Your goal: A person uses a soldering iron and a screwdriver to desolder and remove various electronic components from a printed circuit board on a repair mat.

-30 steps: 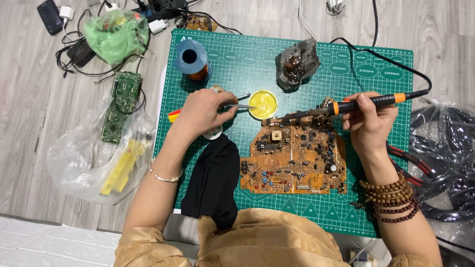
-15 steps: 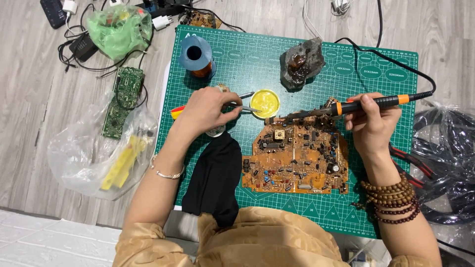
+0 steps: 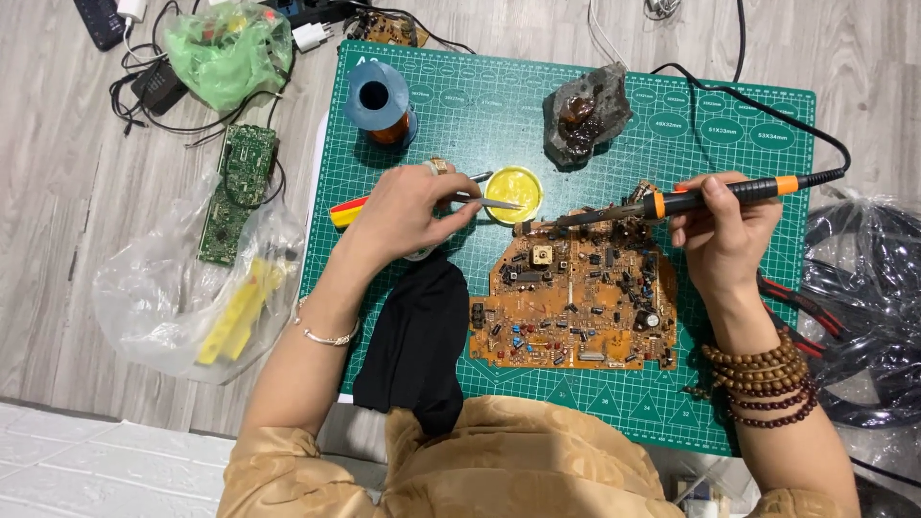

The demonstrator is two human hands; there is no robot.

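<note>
Tweezers (image 3: 489,201) were pinched in the left hand (image 3: 408,211) over the yellow tin (image 3: 513,194); the iron (image 3: 672,201) was gripped by the right hand (image 3: 724,235), tip at the board's (image 3: 576,307) top edge. A steady joint touch seemed required next.

Bare green mat (image 3: 460,125) between wire spool (image 3: 382,101) and dark lump (image 3: 585,115); circuit board (image 3: 576,302) fills the middle.

Orange circuit board (image 3: 576,302); green gridded mat (image 3: 480,105); yellow tin (image 3: 513,194).
</note>
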